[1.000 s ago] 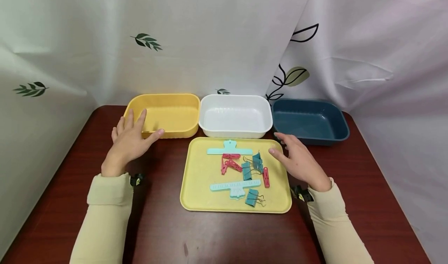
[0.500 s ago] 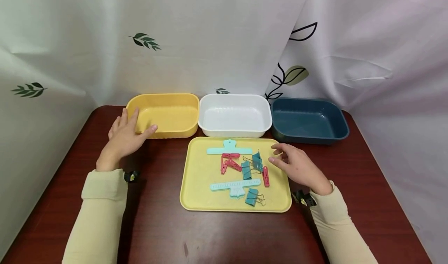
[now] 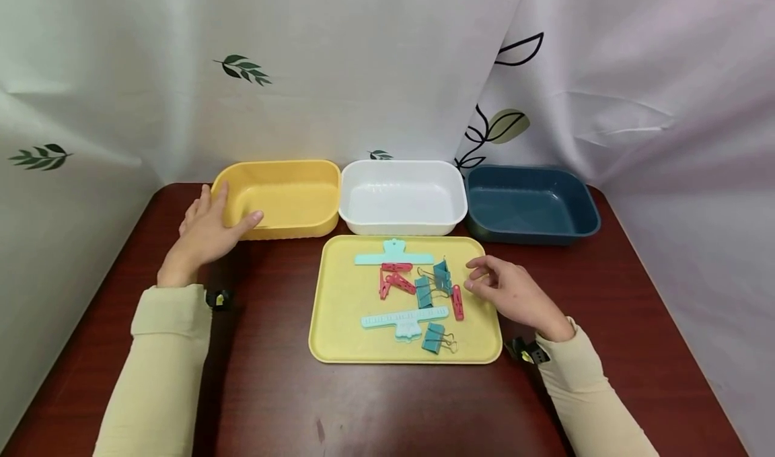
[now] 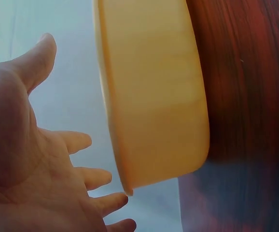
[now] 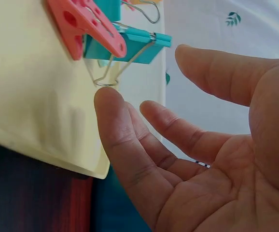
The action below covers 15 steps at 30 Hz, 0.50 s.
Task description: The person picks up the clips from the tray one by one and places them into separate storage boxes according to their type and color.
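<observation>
L hand (image 3: 206, 236) spread nr yellow bin (image 3: 293, 204) rim; table (image 3: 266, 336) btwn hand & tray (image 3: 339, 339). R hand (image 3: 517, 294) loosely bent over tray's R edge, nr red clip (image 3: 457, 303) & binder clip (image 3: 444, 280) on tray. Palms: wrist cams only.

dark red-brown table (image 3: 290, 390), pale draped cloth (image 3: 363, 60) behind and at both sides, green leaf sprigs (image 3: 249, 66), black-outlined leaves (image 3: 508, 126)

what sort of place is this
Probably a makeshift indoor work booth: pale leaf-printed cloth hangs behind a dark table bearing three bins and a yellow tray of clips.
</observation>
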Available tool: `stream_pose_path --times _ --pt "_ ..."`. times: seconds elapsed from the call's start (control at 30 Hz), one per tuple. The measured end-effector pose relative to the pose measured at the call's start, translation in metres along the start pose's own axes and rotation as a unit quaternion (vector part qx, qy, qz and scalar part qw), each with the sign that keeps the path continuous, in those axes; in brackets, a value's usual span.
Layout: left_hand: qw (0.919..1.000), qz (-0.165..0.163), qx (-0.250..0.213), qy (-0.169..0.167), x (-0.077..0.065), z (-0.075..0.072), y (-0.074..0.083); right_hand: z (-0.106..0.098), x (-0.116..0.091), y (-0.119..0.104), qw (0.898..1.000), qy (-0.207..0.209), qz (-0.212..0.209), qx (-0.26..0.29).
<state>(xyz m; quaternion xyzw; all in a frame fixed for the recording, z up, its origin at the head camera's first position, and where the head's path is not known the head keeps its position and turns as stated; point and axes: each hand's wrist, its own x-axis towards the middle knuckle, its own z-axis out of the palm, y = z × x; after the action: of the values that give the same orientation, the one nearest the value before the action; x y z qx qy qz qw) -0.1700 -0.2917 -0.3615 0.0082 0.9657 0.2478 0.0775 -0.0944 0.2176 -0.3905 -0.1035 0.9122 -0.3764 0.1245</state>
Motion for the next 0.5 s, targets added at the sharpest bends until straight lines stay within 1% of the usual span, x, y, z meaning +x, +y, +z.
stream_pose_path --times 0.2,0.5 --pt "1.0000 0.000 0.000 -0.004 0.004 0.000 -0.004 0.006 -0.001 -0.002 1.000 -0.014 0.017 -0.010" --pt "0.9999 -0.004 -0.009 -0.012 0.008 0.003 -0.011 0.013 -0.002 0.000 0.999 -0.027 0.022 -0.007"
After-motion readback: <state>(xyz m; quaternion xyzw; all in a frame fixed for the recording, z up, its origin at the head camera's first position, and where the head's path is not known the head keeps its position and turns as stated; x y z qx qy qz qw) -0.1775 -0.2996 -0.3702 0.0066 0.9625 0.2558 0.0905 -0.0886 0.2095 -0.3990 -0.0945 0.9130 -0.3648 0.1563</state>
